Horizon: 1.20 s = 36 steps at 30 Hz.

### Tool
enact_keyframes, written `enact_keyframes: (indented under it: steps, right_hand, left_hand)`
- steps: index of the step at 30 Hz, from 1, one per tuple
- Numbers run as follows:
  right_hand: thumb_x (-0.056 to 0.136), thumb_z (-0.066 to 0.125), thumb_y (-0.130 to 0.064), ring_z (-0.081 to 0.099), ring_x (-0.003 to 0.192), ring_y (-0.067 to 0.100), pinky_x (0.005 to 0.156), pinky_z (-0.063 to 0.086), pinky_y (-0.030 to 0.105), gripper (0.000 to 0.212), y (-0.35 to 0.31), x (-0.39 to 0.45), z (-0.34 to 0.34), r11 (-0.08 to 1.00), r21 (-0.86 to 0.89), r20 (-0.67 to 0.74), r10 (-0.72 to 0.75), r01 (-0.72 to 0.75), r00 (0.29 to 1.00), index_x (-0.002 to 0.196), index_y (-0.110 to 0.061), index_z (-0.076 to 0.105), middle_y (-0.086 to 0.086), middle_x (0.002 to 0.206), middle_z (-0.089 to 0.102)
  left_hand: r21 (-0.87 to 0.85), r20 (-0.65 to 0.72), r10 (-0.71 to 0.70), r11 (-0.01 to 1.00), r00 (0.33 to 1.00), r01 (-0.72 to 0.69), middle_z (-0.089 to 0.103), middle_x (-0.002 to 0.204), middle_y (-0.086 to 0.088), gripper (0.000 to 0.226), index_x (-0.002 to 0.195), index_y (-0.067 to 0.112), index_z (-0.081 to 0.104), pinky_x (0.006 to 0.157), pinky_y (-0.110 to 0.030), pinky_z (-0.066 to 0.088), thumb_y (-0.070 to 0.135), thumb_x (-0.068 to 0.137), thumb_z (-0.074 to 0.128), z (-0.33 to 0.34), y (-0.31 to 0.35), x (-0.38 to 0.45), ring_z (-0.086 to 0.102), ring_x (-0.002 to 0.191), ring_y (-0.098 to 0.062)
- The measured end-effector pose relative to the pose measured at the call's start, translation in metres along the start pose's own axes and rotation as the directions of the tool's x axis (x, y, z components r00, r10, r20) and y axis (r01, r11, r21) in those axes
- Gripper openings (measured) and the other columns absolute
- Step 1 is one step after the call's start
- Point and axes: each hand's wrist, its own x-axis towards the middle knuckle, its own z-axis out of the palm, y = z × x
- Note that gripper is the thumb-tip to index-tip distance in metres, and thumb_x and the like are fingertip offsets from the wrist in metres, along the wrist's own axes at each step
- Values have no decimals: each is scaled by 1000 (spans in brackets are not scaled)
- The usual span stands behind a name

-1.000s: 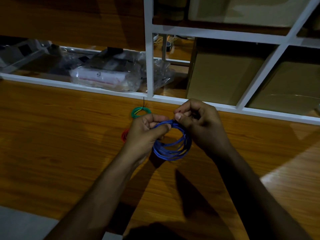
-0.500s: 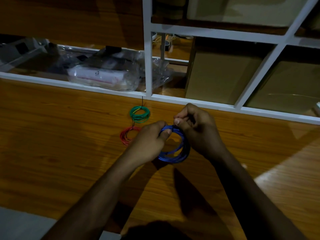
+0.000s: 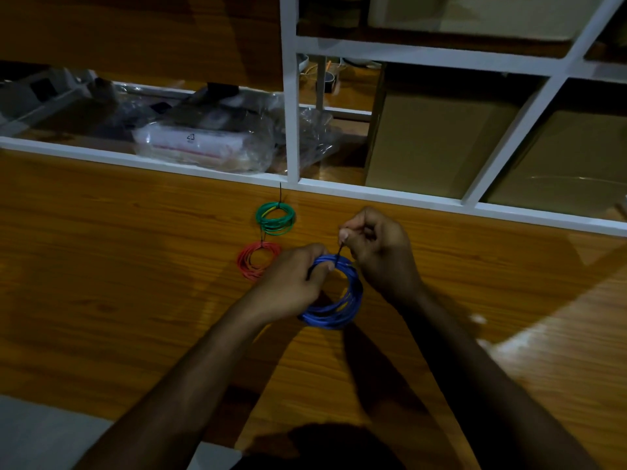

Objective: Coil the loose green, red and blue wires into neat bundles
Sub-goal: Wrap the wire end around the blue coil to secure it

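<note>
Lowered off the red coil (image 3: 258,259), left hand (image 3: 292,283) grips the blue coil (image 3: 336,315); right hand (image 3: 380,252) fingers pinch its black tie (image 3: 340,250).

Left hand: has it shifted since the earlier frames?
Yes. The left hand has drawn back toward the person, away from the red wire coil, which it mostly covered a second ago, still gripping the blue wire coil.
</note>
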Motion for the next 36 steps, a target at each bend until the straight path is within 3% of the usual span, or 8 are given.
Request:
enact_keyframes:
  steps: [4,10,14,18,20,23,30,36]
  right_hand:
    - [87,65,-9,60,64,6,60,44,24,17,9,4,15,985,143,-2,102,-101,995,78,-23,61,-1,73,66]
    - [84,74,-9,63,68,6,59,49,18,21,7,-10,32,999,-35,-18,13,-14,1000,78,-26,63,-11,73,65]
    - [87,72,-10,66,73,6,63,52,22,7,15,-11,45,986,134,17,97,-98,995,89,-15,68,-7,80,69]
    - [95,63,-33,68,92,6,81,56,30,21,22,-25,52,919,127,315,321,-375,893,111,-20,67,-8,99,72]
    - [98,58,-22,70,89,12,75,55,26,17,21,-37,59,855,235,454,323,-461,830,105,-11,69,1,96,75]
    - [98,57,-13,71,76,20,65,55,29,18,24,-45,72,828,292,383,358,-479,852,100,1,68,14,86,75]
    - [98,54,-6,66,56,11,50,52,22,19,26,-45,92,698,450,269,488,-557,830,103,10,64,4,66,71]
    - [97,58,-14,62,64,17,55,47,24,23,37,-43,93,768,340,195,507,-542,840,93,7,67,14,77,66]
  left_hand:
    - [-32,4,4,999,1000,-4,47,62,4,23,78,13,51,52,-29,29,21,100,50,-1,-10,-3,43,54,-8]
    - [-201,4,-173,965,985,170,47,65,0,20,86,5,55,56,-44,42,18,100,51,1,-34,-6,48,59,-16]
    - [-392,-10,-195,903,981,176,50,70,-4,14,90,8,59,53,-31,42,15,100,52,-2,-54,-15,51,61,-16]
    - [-545,-28,-238,818,971,185,51,63,-4,18,97,2,64,46,-24,42,15,100,53,-3,-72,-21,48,49,-11]
    - [-593,-41,-244,786,969,173,59,65,-4,19,98,0,66,45,-24,42,15,99,53,-3,-80,-22,51,48,-17]
    - [-585,-96,-268,794,959,164,67,71,-5,14,97,5,68,48,-25,45,13,97,57,-1,-89,-20,57,49,-19]
    - [-532,-309,-308,840,900,105,72,81,1,11,101,16,65,60,-26,54,16,90,68,10,-98,-11,69,66,-10]
    - [-736,9,-336,635,942,234,74,99,-3,28,119,18,60,80,-32,56,4,96,54,-3,-123,-31,69,95,-23]
